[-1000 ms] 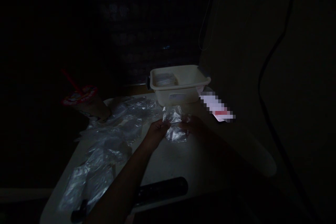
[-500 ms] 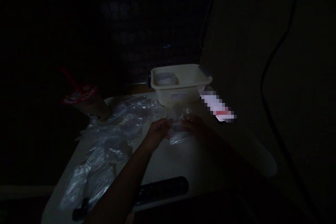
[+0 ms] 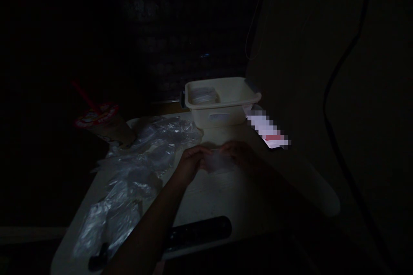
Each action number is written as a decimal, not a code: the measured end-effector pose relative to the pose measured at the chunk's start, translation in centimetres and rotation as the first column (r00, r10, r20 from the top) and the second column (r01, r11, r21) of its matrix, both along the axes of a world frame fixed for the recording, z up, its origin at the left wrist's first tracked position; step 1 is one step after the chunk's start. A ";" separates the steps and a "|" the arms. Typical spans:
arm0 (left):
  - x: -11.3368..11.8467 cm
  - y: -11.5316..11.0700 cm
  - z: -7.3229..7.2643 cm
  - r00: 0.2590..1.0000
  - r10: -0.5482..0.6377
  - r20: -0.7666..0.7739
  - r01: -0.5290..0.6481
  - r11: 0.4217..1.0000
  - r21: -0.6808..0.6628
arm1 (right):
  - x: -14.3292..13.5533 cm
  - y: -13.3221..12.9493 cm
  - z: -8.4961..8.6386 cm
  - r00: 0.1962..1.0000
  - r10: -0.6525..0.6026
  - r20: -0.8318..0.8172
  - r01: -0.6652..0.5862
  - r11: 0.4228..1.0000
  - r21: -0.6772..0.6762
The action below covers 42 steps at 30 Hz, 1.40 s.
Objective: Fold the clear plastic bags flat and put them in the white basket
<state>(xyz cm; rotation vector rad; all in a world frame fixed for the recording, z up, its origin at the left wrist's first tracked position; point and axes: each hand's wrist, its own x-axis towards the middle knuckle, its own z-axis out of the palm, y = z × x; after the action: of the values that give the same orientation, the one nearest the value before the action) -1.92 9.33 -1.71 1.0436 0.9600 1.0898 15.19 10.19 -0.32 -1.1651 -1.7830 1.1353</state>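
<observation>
Over the middle of the pale table (image 3: 206, 206), a clear plastic bag (image 3: 221, 162) is stretched between my two hands. My left hand (image 3: 192, 161) is closed on its left edge, thumb and fingers pinching. On the other side my right hand (image 3: 240, 152) grips the upper right edge; it is dark and partly blurred. The bag looks folded or flattened, and its contents, if any, cannot be made out. Crumpled clear plastic bags (image 3: 142, 180) lie spread to the left of my left forearm.
Behind my hands stands a cream plastic bin (image 3: 222, 114) holding a stack of clear packets (image 3: 203, 94). A lit phone-like object (image 3: 266, 129) lies right of it. A drink cup with red straw (image 3: 106, 124) stands at left. A black bar-like object (image 3: 200, 233) lies near the front edge.
The bag's upper part, which stood up in front of the bin, is now down between my hands, and the bag looks shorter. Both hands stay in nearly the same place.
</observation>
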 end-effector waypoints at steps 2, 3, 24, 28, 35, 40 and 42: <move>-0.2 -0.1 0.0 0.998 0.004 -0.057 -0.002 0.999 0.039 | 0.2 0.7 -0.7 0.998 -0.032 -0.047 0.029 0.996 -0.079; -0.3 -0.1 0.0 0.997 0.012 -0.078 -0.008 0.998 0.056 | 0.4 1.1 -1.0 0.999 -0.036 -0.038 0.033 0.996 -0.078; 1.4 -3.7 -0.5 -0.053 0.380 -0.923 0.526 0.797 0.298 | -3.3 -3.2 -1.5 0.645 -0.220 0.732 -0.279 0.824 0.493; 1.4 -3.6 -0.7 -0.106 0.376 -0.921 0.529 0.805 0.268 | -2.9 -3.1 -2.1 0.591 -0.218 0.777 -0.294 0.838 0.459; 1.5 -3.6 -0.5 -0.120 0.376 -0.919 0.537 0.803 0.258 | -2.8 -3.1 -2.2 0.585 -0.215 0.782 -0.295 0.842 0.453; 1.5 -3.6 -0.6 -0.129 0.366 -0.922 0.532 0.810 0.247 | -2.8 -3.1 -2.1 0.594 -0.200 0.779 -0.286 0.853 0.437; 1.6 -3.6 -0.6 -0.131 0.369 -0.920 0.536 0.807 0.248 | -2.8 -3.1 -2.1 0.593 -0.193 0.782 -0.288 0.855 0.430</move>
<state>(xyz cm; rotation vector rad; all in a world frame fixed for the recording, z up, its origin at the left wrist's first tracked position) -0.37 5.71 -2.28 2.7309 1.7462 0.0644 12.35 7.13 -2.45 -1.3815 -2.5951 -0.0105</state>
